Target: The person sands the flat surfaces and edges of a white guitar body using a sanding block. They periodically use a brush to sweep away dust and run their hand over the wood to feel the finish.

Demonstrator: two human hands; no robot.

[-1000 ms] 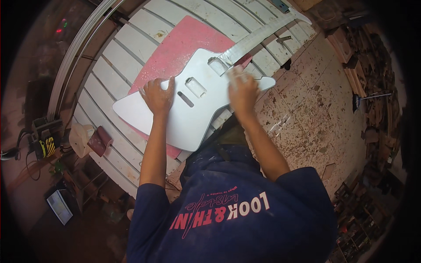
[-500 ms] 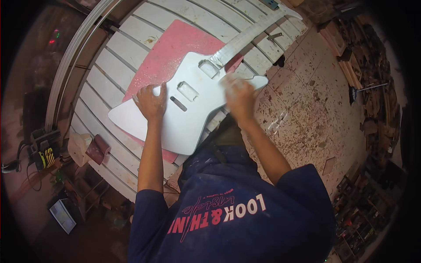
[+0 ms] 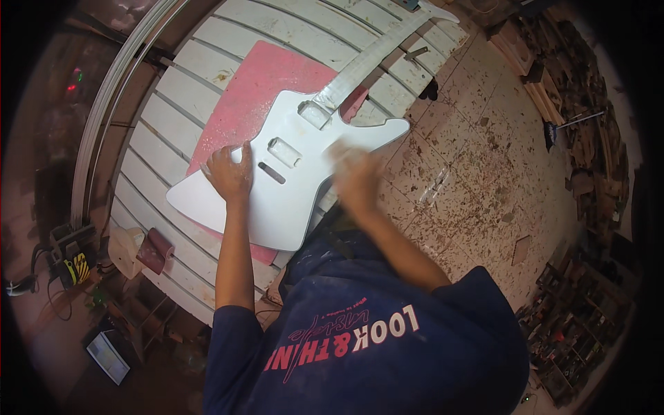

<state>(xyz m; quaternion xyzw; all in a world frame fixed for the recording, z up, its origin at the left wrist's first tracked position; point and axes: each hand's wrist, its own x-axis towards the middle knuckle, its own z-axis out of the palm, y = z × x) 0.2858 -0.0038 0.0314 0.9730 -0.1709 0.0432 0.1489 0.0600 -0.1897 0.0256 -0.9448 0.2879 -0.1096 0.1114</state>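
Observation:
A white electric guitar body (image 3: 290,197) with a pointed, angular outline lies on a pink sheet (image 3: 245,83). Its pickup openings are cut out, and its pale neck (image 3: 366,59) reaches to the far right. At the body's left edge my left hand (image 3: 229,173) is closed around the inward curve, its thumb on the top face. My right hand (image 3: 356,176) is over the right part of the body, close to its near edge. Motion smears those fingers, so whether they hold anything is hidden.
The pink sheet rests on a white slatted table (image 3: 169,138). A dark red folded piece (image 3: 155,250) lies at its left edge. Debris is scattered over the tiled floor (image 3: 470,166) on the right. Wood pieces (image 3: 529,76) are stacked beyond, and a lit screen (image 3: 107,353) stands lower left.
My right hand has swept toward me and a little left across the guitar body, away from the neck end. My left hand keeps its hold. The whole view has shifted slightly.

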